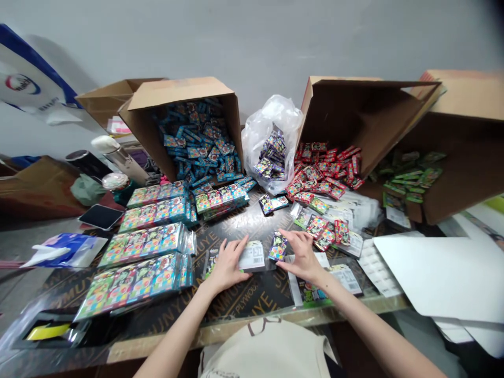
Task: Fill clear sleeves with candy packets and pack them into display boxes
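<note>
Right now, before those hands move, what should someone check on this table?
1. Left hand on the barcoded packet: ok, touching it.
2. Right hand at the small colourful packet: cannot tell whether it touches.
3. Wrapped stacks of packs left of the hands: ok, in tidy rows.
4. Red packets below the tipped carton: not ok, loose across the table.
5. Blue packets in the other carton: ok, mostly inside.

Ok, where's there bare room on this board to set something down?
Dark plywood shows beyond your left hand and right hand, beside the stacked colourful packs, and in a strip nearer you. Further right, red packets and printed sheets crowd it.
</note>
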Action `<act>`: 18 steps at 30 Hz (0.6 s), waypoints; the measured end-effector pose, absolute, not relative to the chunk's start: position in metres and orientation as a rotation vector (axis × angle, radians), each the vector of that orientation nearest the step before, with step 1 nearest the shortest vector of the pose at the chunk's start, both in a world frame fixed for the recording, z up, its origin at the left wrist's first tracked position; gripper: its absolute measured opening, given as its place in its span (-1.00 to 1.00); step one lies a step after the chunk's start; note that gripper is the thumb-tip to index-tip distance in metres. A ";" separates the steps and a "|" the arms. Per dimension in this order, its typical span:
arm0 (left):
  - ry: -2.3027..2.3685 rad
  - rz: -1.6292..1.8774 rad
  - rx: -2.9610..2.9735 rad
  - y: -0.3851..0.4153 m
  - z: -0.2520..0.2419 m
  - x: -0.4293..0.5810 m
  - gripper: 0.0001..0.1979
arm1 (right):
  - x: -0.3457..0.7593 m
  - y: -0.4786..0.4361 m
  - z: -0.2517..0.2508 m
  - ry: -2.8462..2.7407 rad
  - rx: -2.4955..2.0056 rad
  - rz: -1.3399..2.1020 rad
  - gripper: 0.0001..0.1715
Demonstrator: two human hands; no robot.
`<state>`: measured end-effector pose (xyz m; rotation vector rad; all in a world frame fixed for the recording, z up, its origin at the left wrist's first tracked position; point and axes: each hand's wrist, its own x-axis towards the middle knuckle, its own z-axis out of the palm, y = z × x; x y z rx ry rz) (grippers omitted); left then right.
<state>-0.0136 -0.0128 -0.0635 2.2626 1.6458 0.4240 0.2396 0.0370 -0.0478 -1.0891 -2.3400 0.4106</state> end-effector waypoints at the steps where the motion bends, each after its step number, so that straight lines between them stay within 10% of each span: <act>1: 1.652 0.455 2.264 -0.012 -0.061 -0.012 0.03 | 0.239 0.035 -0.045 -2.358 -1.074 0.445 -0.12; 18: 1.582 0.519 2.199 -0.011 -0.043 -0.013 0.13 | 0.246 0.053 -0.024 -2.427 -0.874 0.915 0.05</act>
